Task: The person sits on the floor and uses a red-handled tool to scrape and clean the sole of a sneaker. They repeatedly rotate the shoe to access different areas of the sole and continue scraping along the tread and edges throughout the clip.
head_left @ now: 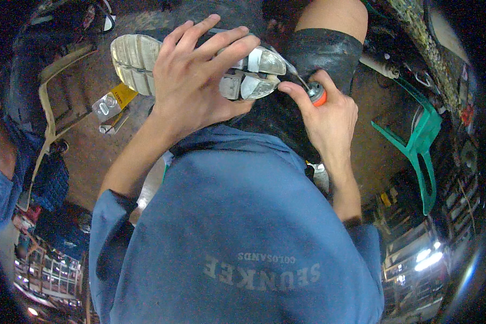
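A shoe (132, 59) with a worn, pale grey sole lies sole up over my lap, its length running left to right. Across the middle of the sole, my left hand (191, 78) grips it, fingers over the far side and thumb along the near edge. My right hand (332, 113) is wrapped around the orange and grey handle of an awl (317, 97). Its thin metal shaft slants up and left beside the shoe's right end. My right thumb reaches toward that end of the sole. Whether the awl's tip touches the shoe cannot be made out.
A dark cloth (329, 56) covers my thigh. On the brown floor at left lies a yellow and clear package (113, 102). A tan chair frame (48, 108) stands beyond it, near a person in blue (5, 178). A green plastic chair part (421, 140) is at right.
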A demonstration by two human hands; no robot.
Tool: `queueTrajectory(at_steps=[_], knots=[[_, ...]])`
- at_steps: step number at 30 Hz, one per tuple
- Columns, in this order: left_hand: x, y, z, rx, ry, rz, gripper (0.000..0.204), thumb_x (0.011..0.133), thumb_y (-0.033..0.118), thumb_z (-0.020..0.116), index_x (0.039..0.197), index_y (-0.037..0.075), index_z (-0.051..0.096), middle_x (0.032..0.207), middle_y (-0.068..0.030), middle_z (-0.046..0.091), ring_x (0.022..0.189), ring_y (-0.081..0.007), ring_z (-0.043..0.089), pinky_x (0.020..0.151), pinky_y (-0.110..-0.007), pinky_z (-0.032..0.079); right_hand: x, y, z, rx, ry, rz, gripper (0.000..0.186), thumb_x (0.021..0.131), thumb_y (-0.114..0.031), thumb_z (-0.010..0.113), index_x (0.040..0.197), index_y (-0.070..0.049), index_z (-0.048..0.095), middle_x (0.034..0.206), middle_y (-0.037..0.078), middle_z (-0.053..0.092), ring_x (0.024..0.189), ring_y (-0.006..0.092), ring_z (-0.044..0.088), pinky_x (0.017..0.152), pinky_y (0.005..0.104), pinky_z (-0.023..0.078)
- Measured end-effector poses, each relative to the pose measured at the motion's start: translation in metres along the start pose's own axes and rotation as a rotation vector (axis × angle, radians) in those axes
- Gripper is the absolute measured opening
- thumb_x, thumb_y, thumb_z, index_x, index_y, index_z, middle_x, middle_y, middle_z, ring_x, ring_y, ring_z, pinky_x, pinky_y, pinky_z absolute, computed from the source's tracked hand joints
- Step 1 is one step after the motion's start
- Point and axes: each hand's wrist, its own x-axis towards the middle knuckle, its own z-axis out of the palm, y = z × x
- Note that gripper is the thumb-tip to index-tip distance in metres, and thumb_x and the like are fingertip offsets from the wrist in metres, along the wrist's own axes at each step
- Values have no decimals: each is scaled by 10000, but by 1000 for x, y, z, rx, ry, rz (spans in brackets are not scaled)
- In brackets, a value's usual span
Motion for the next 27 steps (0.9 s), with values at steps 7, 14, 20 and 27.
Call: queueTrajectory(at_steps=[7, 14, 20, 27], knots=[[2, -3, 1, 24, -14, 2, 854, 640, 478, 959, 1441, 299, 724, 1481, 36, 734, 1435, -341, 618, 1214, -559, 450, -6, 2, 0, 62, -8, -42, 645, 880, -702, 879, 1013, -80, 777, 728, 224, 736, 750, 449, 765, 718, 501, 586], [4, -4, -4, 57, -63, 43, 829, 629, 451, 966, 1413, 300, 744, 1452, 45, 745, 1436, -333, 615, 1214, -545, 448, -3, -1, -2, -8, -28, -103, 657, 871, -715, 878, 988, -80, 757, 741, 214, 743, 747, 468, 756, 684, 513, 581], [5, -7, -4, 29, -61, 55, 827, 618, 439, 973, 1401, 299, 750, 1423, 49, 758, 1429, -331, 618, 1216, -535, 450, -2, 3, 0, -49, -85, -147, 763, 877, -840, 773, 1068, -101, 761, 818, 227, 792, 807, 464, 799, 698, 555, 628], [13, -14, -22, 75, -143, 202, 757, 758, 481, 955, 1420, 202, 715, 1435, -37, 740, 1397, -364, 635, 1152, -552, 501, -1, 11, 0, -105, -96, -226, 795, 872, -873, 746, 1064, -102, 759, 802, 236, 785, 769, 453, 799, 663, 555, 626]])
